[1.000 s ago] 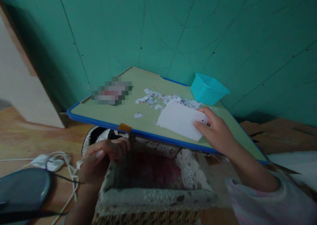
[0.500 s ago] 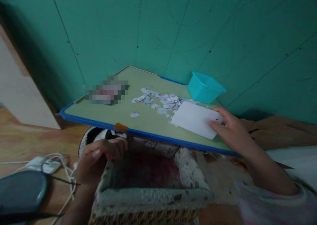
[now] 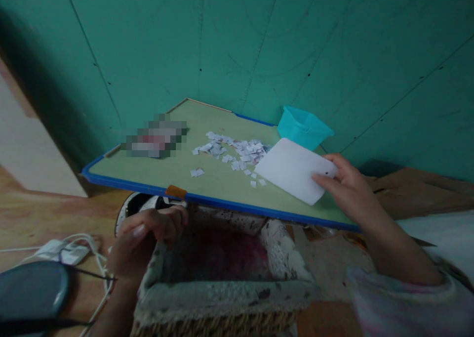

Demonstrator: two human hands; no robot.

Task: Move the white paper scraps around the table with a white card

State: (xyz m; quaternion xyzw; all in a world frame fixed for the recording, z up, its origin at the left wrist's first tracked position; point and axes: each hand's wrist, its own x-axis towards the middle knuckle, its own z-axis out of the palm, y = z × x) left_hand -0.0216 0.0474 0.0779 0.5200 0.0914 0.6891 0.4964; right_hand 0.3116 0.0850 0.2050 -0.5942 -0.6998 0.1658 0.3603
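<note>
My right hand (image 3: 342, 176) grips a white card (image 3: 291, 169) by its right end, thumb on top beside a small dark dot or hole. The card tilts over the right side of a pile of small white paper squares (image 3: 244, 149) on the table (image 3: 155, 171). Two loose squares lie just off the card's left edge. Below the table's front edge is a cloth-lined wicker basket (image 3: 222, 292). My left hand (image 3: 153, 228) is closed at its back left corner, with fingers curled over the rim; the fingertips are partly hidden.
A turquoise plastic bin (image 3: 303, 127) stands at the table's back right, against the green wall (image 3: 155, 45). A blurred-out flat item (image 3: 157, 139) lies at the left. White cables with a power strip (image 3: 62, 252) and a dark rounded seat (image 3: 33, 295) are at lower left.
The card has lifted and tilted more, its far edge rising toward the bin. A couple of paper squares now show apart at its left edge. My left hand keeps its place at the basket.
</note>
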